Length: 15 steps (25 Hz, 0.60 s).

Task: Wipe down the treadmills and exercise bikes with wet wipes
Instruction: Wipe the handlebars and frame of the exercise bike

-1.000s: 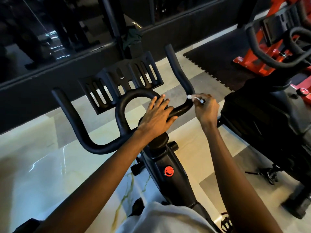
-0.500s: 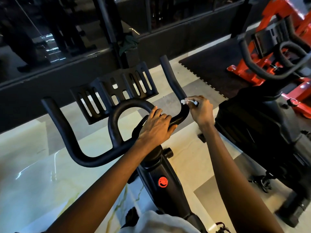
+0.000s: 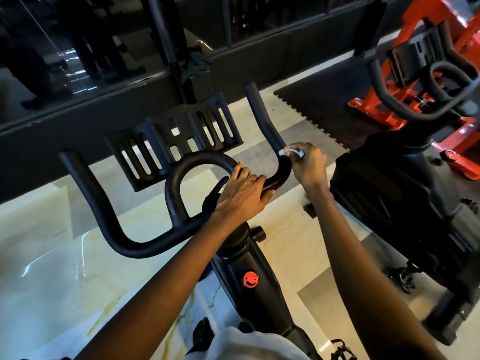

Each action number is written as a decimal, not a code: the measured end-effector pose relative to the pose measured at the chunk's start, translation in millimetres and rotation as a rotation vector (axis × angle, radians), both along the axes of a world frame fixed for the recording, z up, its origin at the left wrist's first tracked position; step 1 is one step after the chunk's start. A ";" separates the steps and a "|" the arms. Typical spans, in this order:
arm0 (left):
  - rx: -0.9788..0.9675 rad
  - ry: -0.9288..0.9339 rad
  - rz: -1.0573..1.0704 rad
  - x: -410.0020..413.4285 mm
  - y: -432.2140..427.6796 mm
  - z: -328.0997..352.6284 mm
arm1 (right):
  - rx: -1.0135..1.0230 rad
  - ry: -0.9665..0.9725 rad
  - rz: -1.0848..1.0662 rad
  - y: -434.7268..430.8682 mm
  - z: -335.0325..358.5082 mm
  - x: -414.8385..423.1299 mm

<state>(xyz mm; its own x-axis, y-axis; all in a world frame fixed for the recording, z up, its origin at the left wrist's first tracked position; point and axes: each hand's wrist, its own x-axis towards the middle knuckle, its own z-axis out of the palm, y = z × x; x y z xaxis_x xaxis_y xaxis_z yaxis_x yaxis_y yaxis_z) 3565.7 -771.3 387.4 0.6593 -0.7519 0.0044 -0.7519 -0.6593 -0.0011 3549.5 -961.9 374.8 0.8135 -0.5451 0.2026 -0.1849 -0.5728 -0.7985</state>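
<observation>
A black exercise bike stands in front of me, its handlebar [image 3: 109, 219] curving up at both ends, with a slotted black tray [image 3: 176, 141] behind the centre loop. My left hand [image 3: 244, 193] grips the bar just right of the loop. My right hand [image 3: 309, 165] pinches a small white wet wipe [image 3: 287, 152] and presses it against the base of the right upright horn [image 3: 262, 118]. A round red sticker [image 3: 251, 279] marks the bike's stem below my left arm.
A second black exercise bike [image 3: 405, 193] stands close on the right, its handlebar in front of a red machine [image 3: 389, 110] on a dark mat [image 3: 319, 100]. A dark low wall with glass [image 3: 78, 100] runs behind. The floor [image 3: 52, 268] is glossy pale marble.
The view has shifted slightly. My right hand keeps the wipe at the bend of the right horn, rubbing in small moves. My left hand stays on the bar.
</observation>
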 end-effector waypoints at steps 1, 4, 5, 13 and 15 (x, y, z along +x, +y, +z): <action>-0.002 0.000 0.001 0.3 0.2 -0.2 | 0.010 0.006 -0.016 -2.4 3.2 8.5; -0.018 -0.007 0.011 -0.5 0.8 -1.0 | -0.042 0.046 0.068 -12.8 7.2 10.6; -0.023 -0.007 0.016 -0.5 0.9 -1.8 | -0.072 0.060 0.130 -16.0 7.5 2.9; -0.051 0.001 0.042 31.0 11.1 11.6 | -0.246 0.030 0.140 -9.6 1.6 13.1; -0.049 0.015 0.073 46.7 14.6 15.9 | -0.283 0.022 0.123 -2.8 6.2 30.2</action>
<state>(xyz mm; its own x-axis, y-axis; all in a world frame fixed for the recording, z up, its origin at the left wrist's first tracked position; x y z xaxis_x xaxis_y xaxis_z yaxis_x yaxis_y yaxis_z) 3612.4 -756.7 403.3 0.7128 -0.7007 0.0300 -0.7013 -0.7115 0.0437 3579.7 -964.7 381.0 0.8758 -0.3669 0.3137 -0.1164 -0.7911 -0.6006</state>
